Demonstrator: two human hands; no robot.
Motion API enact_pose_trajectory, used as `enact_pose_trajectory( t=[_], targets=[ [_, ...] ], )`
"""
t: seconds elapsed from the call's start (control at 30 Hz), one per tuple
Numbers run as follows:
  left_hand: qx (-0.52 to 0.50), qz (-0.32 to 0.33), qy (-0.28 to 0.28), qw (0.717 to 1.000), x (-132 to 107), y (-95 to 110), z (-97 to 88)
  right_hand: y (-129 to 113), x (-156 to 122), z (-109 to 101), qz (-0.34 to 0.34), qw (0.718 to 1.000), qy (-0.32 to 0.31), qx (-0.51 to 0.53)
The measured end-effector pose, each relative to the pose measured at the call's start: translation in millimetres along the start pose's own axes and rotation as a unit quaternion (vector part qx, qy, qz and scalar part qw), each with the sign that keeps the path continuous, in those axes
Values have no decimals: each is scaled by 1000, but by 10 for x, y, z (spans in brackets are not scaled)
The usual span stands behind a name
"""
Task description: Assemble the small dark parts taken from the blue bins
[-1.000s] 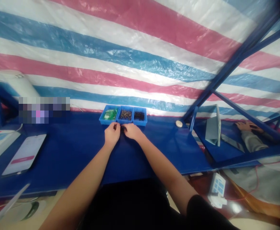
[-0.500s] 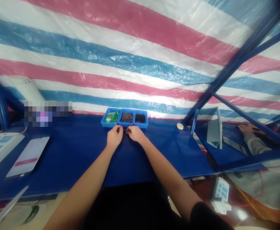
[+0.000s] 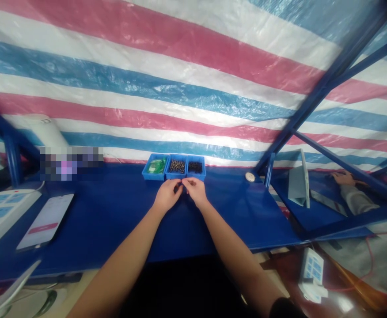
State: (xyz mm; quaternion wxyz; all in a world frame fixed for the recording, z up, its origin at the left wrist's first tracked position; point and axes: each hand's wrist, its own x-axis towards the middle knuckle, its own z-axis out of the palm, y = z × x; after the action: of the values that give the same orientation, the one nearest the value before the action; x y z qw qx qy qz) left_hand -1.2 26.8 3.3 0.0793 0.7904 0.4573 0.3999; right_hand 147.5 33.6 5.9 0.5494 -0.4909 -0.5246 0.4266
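Observation:
My left hand (image 3: 168, 194) and my right hand (image 3: 195, 191) meet fingertip to fingertip just in front of three blue bins. Both are closed in a pinch, and whatever sits between the fingers is too small to make out. In the left bin (image 3: 153, 176) lies a green plastic bag (image 3: 157, 166). The middle bin (image 3: 175, 176) holds many small brass-and-dark parts (image 3: 177, 166), and the right bin (image 3: 200, 176) holds small black parts (image 3: 195, 167).
On the blue table (image 3: 107, 221), a phone (image 3: 46, 221) and a white power strip (image 3: 4, 212) lie left. A round pale object (image 3: 250, 177) sits right, near the blue frame post (image 3: 269, 170). Beyond it stand a tablet (image 3: 299, 181) and another person's hand (image 3: 344, 177).
My hands have come together from slightly apart, and their fingertips now touch. The whole view has shifted a little, with the bins lower and further right.

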Motion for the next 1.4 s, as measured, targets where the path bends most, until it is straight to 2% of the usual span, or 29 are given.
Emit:
enact_pose_trajectory(
  t=[0.1,0.3,0.5,0.7,0.87,1.1,1.2,1.4],
  targets=[
    [-14,7,7,1000,-4,-6,-16,-57,-62,0,-20,1000,-21,-9],
    [-39,-41,23,998,-18,5,-45,-104,-81,-15,-29,998,-24,-42],
    [-51,-14,23,998,-21,-8,-33,-63,-48,-43,-9,999,-33,-34],
    [-57,-1,48,997,5,-46,-40,-83,-33,-58,-44,997,-62,11],
    [-51,-26,33,998,10,-33,-76,-77,-50,-46,-63,994,-84,14],
    [-77,-97,27,992,-5,48,-86,-41,-25,-53,-46,997,-69,6],
    [-77,-86,31,993,1,54,-89,-35,-20,-56,-42,996,-74,8],
    [-69,-64,33,995,10,28,-102,-43,-39,-57,-84,993,-82,22]
  ],
)
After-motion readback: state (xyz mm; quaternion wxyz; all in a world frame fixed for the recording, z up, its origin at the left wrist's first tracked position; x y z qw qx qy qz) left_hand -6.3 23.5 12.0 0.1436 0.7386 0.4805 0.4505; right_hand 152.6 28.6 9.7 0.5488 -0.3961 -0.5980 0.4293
